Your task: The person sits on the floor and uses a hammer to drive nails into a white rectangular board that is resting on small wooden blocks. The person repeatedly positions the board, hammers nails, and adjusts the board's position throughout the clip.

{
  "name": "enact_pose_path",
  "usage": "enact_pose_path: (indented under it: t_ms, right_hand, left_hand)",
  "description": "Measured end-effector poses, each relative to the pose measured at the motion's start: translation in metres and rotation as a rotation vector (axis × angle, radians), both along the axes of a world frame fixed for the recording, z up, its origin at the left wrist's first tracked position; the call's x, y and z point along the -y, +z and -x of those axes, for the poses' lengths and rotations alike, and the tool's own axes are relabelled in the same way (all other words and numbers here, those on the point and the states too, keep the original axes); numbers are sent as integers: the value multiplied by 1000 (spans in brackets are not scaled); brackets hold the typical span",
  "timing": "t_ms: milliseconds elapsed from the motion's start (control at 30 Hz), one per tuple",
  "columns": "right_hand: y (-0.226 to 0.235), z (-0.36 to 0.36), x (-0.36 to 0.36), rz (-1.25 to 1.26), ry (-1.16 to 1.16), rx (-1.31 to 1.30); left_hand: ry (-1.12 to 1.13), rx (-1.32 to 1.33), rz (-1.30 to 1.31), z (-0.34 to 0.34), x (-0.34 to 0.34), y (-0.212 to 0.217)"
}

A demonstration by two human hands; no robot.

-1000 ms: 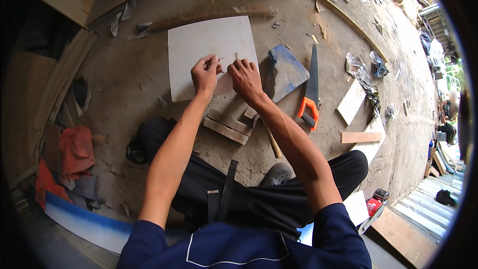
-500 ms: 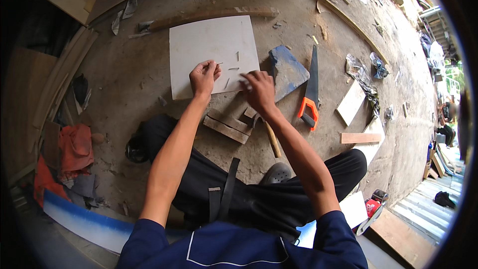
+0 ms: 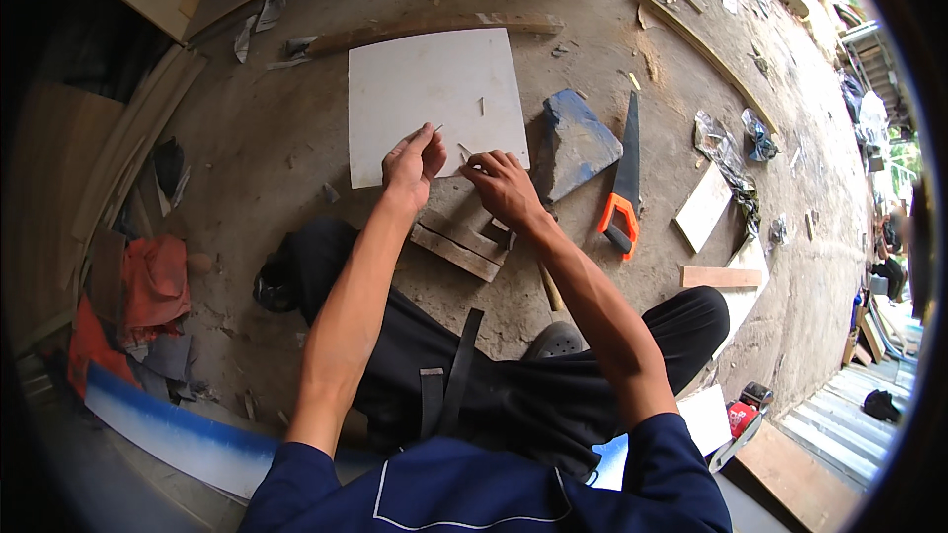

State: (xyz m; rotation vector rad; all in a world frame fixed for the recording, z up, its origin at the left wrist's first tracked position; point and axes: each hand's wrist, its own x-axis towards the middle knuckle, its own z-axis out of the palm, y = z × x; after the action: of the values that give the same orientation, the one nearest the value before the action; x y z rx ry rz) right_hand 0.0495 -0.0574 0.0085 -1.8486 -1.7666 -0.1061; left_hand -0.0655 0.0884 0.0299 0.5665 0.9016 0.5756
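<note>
Rough, dusty concrete floor (image 3: 257,168) spreads around you, littered with scraps. From the head view, a white board (image 3: 420,79) lies flat on it before you, with an old timber strip (image 3: 444,32) just beyond its far edge. Your hands are apart above the board's near edge: your left hand (image 3: 410,166) pinches a thin nail (image 3: 440,127) between thumb and fingertips, while your right hand (image 3: 506,185) has its fingers bunched at another small nail (image 3: 464,150); you cannot tell whether they grip it or only touch it. One more nail, the loose one (image 3: 483,106), lies on the board beyond your right hand. Close on the right sits a blue-stained stone (image 3: 583,146), near the board's edge, then a handsaw (image 3: 624,173) with an orange handle. Between you and the board rests a wooden block (image 3: 456,249), and near it a wooden handle (image 3: 550,288) runs up toward your right forearm, which hides its far end. Farther right lie a pale panel (image 3: 703,209), crumpled plastic (image 3: 719,143) and a short brown batten (image 3: 721,277); on your left, a red cloth (image 3: 156,281) is heaped.
</note>
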Motion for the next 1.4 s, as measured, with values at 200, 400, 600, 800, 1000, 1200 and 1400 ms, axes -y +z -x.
enact_pose_path:
  t_ms: [200, 400, 600, 800, 1000, 1200, 1400]
  right_hand:
    - [10, -6, -2, -20, -18, 34]
    - [11, -16, -10, -42, -32, 71]
    - [12, -13, -14, -23, -136, 52]
    - [12, -9, -9, -47, -204, 16]
    - [10, -9, -7, -67, -257, 14]
    - [4, -7, -5, -109, -359, -52]
    - [4, -4, -8, -85, -369, -83]
  left_hand:
    - [-104, 159, 253, 14, -2, 4]
    - [-155, 275, 306, 34, 12, 17]
    - [-232, 329, 301, 41, 26, 34]
    - [-235, 315, 389, 40, 30, 27]
    - [-270, 289, 286, 38, 34, 24]
    - [-356, 253, 222, 42, 38, 17]
    - [-350, 230, 197, 45, 41, 14]
